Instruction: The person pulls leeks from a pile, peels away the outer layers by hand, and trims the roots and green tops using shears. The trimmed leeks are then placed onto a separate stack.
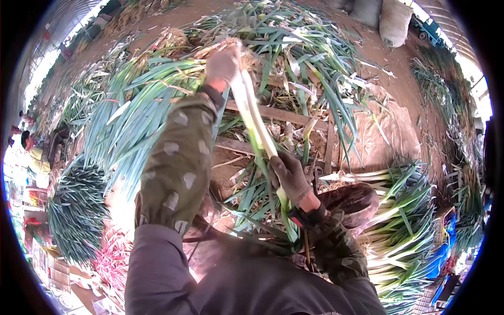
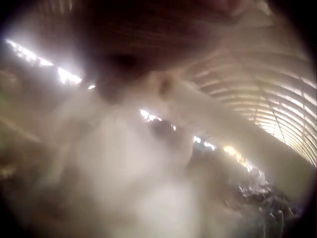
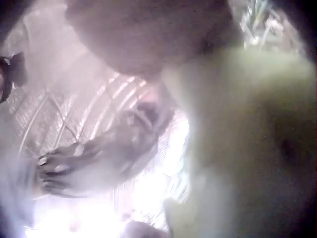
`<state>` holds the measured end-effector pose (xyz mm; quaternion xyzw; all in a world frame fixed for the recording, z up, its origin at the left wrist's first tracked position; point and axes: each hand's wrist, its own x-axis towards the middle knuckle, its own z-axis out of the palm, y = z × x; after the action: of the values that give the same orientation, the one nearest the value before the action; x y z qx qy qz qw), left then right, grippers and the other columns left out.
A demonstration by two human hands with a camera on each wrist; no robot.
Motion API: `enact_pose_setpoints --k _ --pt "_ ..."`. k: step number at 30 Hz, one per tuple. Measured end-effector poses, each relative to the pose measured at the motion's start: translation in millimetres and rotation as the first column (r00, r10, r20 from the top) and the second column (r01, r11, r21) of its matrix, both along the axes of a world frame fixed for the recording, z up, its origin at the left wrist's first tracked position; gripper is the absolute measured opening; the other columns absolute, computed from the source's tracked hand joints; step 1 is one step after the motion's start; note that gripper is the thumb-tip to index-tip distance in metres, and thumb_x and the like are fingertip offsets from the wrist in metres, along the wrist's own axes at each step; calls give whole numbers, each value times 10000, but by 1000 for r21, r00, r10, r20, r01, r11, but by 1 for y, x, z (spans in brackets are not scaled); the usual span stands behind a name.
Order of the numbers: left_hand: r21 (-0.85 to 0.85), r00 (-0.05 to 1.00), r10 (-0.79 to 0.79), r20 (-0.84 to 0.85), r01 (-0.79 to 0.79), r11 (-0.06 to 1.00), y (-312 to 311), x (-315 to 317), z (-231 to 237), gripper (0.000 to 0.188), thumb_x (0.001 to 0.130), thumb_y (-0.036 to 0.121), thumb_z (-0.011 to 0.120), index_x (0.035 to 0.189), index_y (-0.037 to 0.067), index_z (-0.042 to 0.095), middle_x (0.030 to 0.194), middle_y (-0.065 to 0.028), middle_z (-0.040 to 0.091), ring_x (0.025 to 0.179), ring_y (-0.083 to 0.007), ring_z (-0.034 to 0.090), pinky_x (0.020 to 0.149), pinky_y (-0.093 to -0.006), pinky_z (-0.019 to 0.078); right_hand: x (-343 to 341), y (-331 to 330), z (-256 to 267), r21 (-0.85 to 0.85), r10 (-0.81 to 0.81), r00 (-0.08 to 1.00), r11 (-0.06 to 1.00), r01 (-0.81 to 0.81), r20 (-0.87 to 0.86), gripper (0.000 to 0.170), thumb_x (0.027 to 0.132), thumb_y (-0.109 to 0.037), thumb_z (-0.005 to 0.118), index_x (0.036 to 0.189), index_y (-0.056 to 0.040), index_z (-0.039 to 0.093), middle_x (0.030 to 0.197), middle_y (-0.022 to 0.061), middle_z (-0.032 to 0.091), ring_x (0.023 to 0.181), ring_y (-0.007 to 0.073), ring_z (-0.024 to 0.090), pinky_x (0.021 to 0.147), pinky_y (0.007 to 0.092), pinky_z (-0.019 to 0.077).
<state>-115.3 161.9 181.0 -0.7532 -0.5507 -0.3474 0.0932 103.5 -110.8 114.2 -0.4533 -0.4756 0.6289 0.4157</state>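
A pair of leeks (image 1: 255, 113) with long white shafts runs slantwise between my two gloved hands in the head view. My left hand (image 1: 223, 65) grips them at the root end, beside the shaggy roots. Lower down, my right hand (image 1: 291, 178) has its fingers curled round the shafts where white turns green; the green leaves (image 1: 286, 210) trail below it. In the left wrist view a pale shaft (image 2: 242, 134) stretches from the blurred hand toward the right. A large yellow-green blur fills much of the right wrist view.
A heap of untrimmed leeks (image 1: 152, 100) lies to the left, another (image 1: 315, 52) ahead. Leeks with bare white shafts (image 1: 388, 236) are stacked at right. Wooden slats (image 1: 278, 114), a flattened brown sheet (image 1: 388, 131) and a white sack (image 1: 395, 23) are beyond my knees.
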Motion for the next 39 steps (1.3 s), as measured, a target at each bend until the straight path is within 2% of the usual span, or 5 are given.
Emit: enact_pose_setpoints --k 11,23,27,31,39 --pt "-871 718 -693 -63 300 389 -71 -8 21 669 815 324 764 1400 111 521 1284 -151 636 1174 -296 605 1016 -409 465 55 65 6 289 -383 923 880 378 -43 351 1015 -320 590 1122 13 631 771 23 636 611 107 572 538 268 450" --pt "-360 589 -435 681 786 502 -175 119 -77 379 907 181 688 1203 -10 548 954 -167 667 866 -259 653 773 -392 535 60 79 66 407 -345 935 845 346 -78 387 967 -227 644 1276 -6 567 975 85 692 868 199 693 731 310 575" --pt "-354 508 -465 725 854 380 -186 93 -74 276 987 170 539 1194 -9 575 896 -91 674 799 -167 653 720 -313 556 106 56 113 932 -922 206 280 -231 328 535 871 -414 716 1260 -71 583 1148 121 652 1023 253 629 910 430 500" --pt "-487 459 -477 750 870 72 -201 92 -41 422 1004 320 582 1252 -21 553 893 -69 691 776 -145 663 732 -294 554 143 82 154 572 -881 394 -472 -671 -264 246 787 -289 719 970 -133 669 849 73 685 783 286 668 723 432 519" --pt "-678 540 -680 496 730 84 -221 117 -13 409 990 362 581 1169 -4 622 948 -72 685 869 -166 652 790 -314 525 280 17 130 237 -576 -382 726 -645 723 492 795 -327 743 1236 -162 600 1066 66 667 1007 281 636 899 417 489"
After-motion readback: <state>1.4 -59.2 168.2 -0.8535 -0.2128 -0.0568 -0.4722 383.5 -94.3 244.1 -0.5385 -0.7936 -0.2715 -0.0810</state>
